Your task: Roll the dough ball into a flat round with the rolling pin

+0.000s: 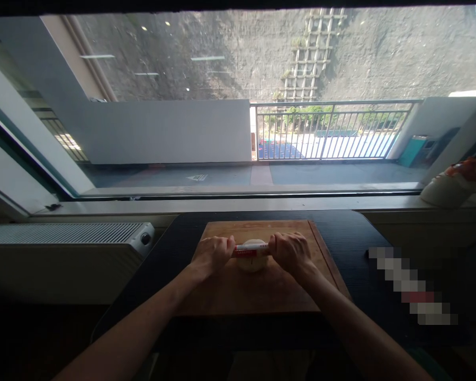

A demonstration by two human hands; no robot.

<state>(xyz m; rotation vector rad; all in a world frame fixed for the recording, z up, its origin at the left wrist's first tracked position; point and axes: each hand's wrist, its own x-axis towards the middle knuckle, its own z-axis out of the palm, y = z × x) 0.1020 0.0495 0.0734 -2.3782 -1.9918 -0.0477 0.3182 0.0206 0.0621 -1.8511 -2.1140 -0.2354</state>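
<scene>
Left hand (214, 252) and right hand (290, 250): each grip is clamped on red-and-white rod (252, 250), crossing pale disc (252, 265) on wooden board (245, 297).

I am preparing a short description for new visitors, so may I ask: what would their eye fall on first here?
Probably the bright window across the upper part, with a metal railing outside to the right. Then, below, both hands grip the ends of a red-and-white labelled rod, over a pale round piece on the wooden board.
</scene>
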